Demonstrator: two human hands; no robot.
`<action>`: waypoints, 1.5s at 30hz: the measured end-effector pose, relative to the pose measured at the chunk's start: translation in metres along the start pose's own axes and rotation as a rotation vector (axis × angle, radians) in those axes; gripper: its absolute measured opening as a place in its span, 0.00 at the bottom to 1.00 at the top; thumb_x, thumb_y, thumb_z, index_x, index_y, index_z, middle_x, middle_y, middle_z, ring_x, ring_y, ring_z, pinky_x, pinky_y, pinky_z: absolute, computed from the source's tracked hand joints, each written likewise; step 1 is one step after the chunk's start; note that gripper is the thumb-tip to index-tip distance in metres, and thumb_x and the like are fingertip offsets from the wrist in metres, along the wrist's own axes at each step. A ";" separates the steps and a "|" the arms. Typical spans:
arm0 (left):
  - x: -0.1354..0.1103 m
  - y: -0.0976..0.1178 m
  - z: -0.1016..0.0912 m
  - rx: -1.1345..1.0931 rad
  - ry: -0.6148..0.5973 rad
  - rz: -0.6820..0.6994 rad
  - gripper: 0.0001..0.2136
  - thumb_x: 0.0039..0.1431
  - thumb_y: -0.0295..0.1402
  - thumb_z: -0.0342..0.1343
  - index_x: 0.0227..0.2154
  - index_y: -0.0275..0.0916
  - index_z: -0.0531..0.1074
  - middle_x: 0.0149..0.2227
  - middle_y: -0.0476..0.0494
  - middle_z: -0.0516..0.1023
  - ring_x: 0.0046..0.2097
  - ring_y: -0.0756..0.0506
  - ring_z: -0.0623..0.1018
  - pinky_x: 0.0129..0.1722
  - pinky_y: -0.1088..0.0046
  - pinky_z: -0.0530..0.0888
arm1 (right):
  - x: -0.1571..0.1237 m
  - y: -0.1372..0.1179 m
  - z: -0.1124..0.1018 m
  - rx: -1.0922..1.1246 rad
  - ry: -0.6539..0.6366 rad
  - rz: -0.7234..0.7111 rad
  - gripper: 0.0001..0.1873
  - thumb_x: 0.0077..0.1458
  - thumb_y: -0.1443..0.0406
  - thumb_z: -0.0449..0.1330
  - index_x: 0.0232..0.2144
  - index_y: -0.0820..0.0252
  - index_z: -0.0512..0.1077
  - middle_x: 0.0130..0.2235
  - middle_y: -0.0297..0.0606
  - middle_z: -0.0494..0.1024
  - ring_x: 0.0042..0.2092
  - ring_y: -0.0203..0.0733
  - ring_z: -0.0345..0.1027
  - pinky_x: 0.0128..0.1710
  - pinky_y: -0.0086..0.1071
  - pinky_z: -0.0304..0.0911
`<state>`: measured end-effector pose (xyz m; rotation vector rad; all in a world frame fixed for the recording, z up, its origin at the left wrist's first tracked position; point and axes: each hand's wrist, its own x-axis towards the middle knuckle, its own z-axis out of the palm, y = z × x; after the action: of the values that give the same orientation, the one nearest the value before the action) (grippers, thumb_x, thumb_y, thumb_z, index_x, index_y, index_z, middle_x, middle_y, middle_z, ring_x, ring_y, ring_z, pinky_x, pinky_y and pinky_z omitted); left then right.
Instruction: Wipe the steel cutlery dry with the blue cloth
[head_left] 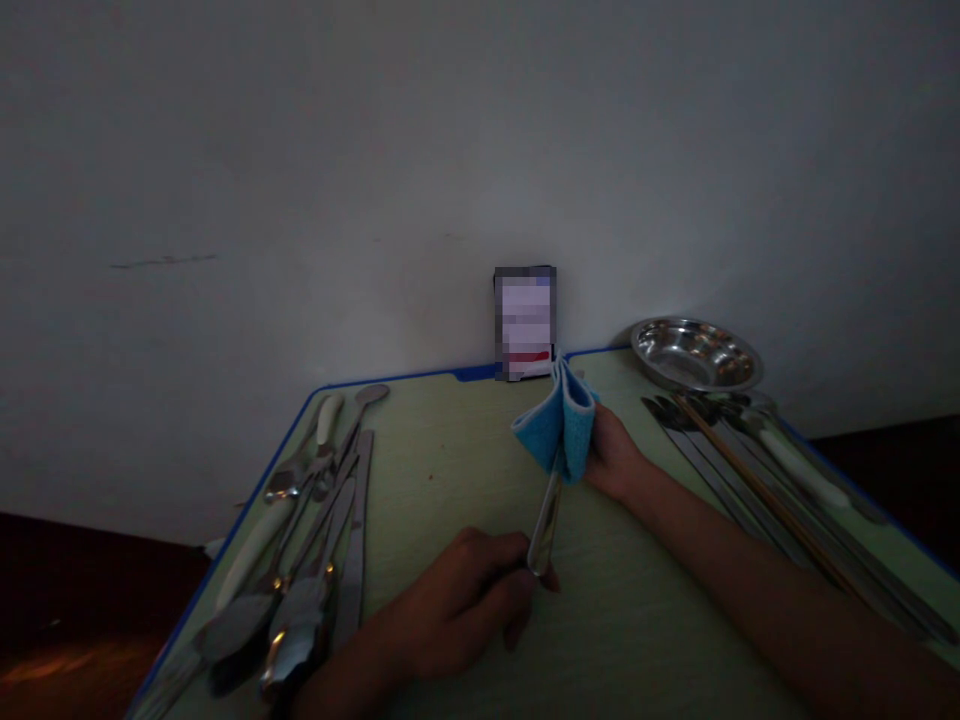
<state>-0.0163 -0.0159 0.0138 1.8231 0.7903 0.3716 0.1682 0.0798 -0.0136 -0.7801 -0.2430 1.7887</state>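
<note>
My left hand (476, 600) is closed at the near end of a piece of metal cutlery (545, 530), gripping it by its flat, shiny handle. The far end is covered by a folded blue cloth (576, 430), so I cannot tell what kind of cutlery it is. My right hand (615, 455) is shut on the cloth, pressing it around that hidden end; most of its fingers are behind the fabric. Both hands are over the middle of the pale green table (427, 480).
Several spoons, knives and other utensils (352, 550) lie along the left side. On the right, more knives and wooden chopsticks (739, 460) lie below a steel bowl (697, 355). A phone (525, 320) with a blurred screen leans on the wall (375, 150) behind.
</note>
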 end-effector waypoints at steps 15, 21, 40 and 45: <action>0.002 -0.007 0.002 0.080 0.009 0.052 0.14 0.62 0.33 0.40 0.34 0.33 0.70 0.18 0.50 0.70 0.22 0.52 0.72 0.27 0.78 0.68 | 0.001 -0.001 0.000 0.008 0.031 0.013 0.09 0.52 0.61 0.55 0.24 0.57 0.70 0.20 0.28 0.73 0.24 0.33 0.66 0.33 0.29 0.66; 0.004 -0.004 0.004 0.080 0.026 0.013 0.14 0.63 0.33 0.39 0.31 0.34 0.69 0.18 0.50 0.70 0.22 0.52 0.71 0.25 0.79 0.67 | 0.002 0.000 0.000 0.031 0.021 -0.004 0.08 0.53 0.62 0.55 0.26 0.58 0.71 0.22 0.28 0.75 0.26 0.34 0.67 0.35 0.29 0.66; 0.005 -0.004 0.005 0.058 0.097 -0.055 0.14 0.63 0.35 0.40 0.30 0.36 0.69 0.17 0.53 0.65 0.20 0.54 0.66 0.22 0.81 0.62 | 0.004 0.004 -0.007 -0.092 -0.029 -0.039 0.07 0.45 0.60 0.61 0.26 0.56 0.71 0.29 0.29 0.77 0.34 0.37 0.70 0.41 0.33 0.65; 0.006 -0.006 0.007 0.085 0.108 -0.085 0.15 0.63 0.37 0.40 0.29 0.36 0.69 0.17 0.54 0.64 0.20 0.54 0.65 0.21 0.80 0.62 | 0.004 0.005 -0.006 -0.095 -0.039 -0.053 0.06 0.45 0.60 0.61 0.27 0.56 0.71 0.28 0.29 0.77 0.32 0.36 0.70 0.40 0.32 0.66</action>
<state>-0.0101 -0.0151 0.0050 1.8531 0.9682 0.3884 0.1677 0.0804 -0.0223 -0.7989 -0.3741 1.7538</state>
